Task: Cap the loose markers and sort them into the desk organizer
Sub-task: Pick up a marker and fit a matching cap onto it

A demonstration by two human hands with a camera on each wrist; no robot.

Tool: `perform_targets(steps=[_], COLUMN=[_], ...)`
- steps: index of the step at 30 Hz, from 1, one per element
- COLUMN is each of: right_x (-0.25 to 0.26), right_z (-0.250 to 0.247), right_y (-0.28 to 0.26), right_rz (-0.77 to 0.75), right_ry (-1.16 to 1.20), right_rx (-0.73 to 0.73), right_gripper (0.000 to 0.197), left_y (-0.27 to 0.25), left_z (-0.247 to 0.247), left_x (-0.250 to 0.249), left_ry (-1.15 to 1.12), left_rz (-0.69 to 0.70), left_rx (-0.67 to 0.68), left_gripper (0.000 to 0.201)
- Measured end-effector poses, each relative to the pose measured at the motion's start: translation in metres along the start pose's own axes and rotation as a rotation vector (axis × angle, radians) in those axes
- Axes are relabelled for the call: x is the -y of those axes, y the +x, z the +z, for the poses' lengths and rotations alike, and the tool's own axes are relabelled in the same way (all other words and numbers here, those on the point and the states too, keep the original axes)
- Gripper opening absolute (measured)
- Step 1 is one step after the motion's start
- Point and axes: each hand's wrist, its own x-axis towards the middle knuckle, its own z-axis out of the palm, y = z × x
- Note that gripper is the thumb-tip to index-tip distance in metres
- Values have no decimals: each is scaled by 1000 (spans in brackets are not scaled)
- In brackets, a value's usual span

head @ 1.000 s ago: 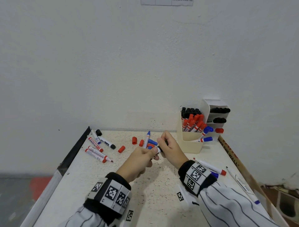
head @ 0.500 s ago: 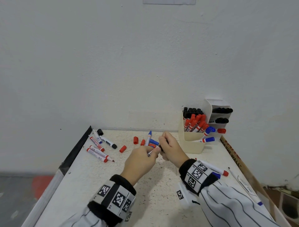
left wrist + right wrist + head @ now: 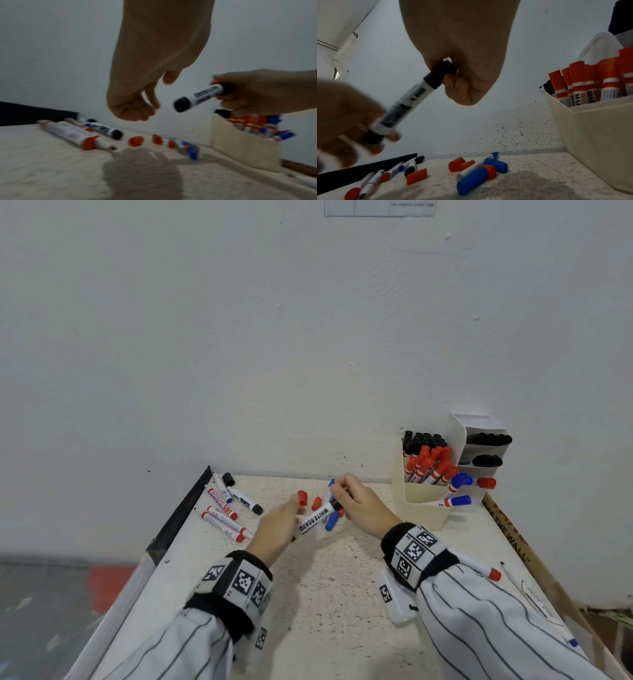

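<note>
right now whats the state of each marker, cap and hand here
black marker: capped, held in the air
right hand: grips the marker's cap end
left hand: off the marker, fingers loosely curled
red caps: loose on the table
red markers: uncapped, lying flat
organizer: upright, holds capped markers

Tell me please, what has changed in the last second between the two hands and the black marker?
The left hand has let go of the black marker and drawn back toward the person's left; earlier both hands were joined on it. The right hand still grips the marker by its capped end, alone. The loose markers, red caps and desk organizer stayed as they were.
</note>
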Motion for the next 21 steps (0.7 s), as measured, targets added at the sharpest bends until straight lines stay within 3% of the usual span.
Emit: perform_targets(steps=[2,5,8,12,16,21], right_x=[-1,-7,-10,-8,-12,-26], right_z=[-6,-22,-44,-84,-133,-180], right_y=[3,5,0,-11,-23,-44], right_rz=[-27,-56,-82,-141,-162,-186], right_ry=[-5,13,-15,-77,-122,-268], right_rx=[-81,-243,-402,-629,-868,-1104], right_gripper=[16,6,13,19,20,21], left_y=[12,26,27,25,26,36], left_z=[-19,-41,-46,-39,-26,-27], left_x=[23,59,71,77,72,72], left_ry=[140,542,745,786,815,832], left_rz=[-165,-423,-413,-361,-322,-287], left_rx=[-117,-148,-132,-214,-238,-98], left_gripper=[26,48,42,33,44,36])
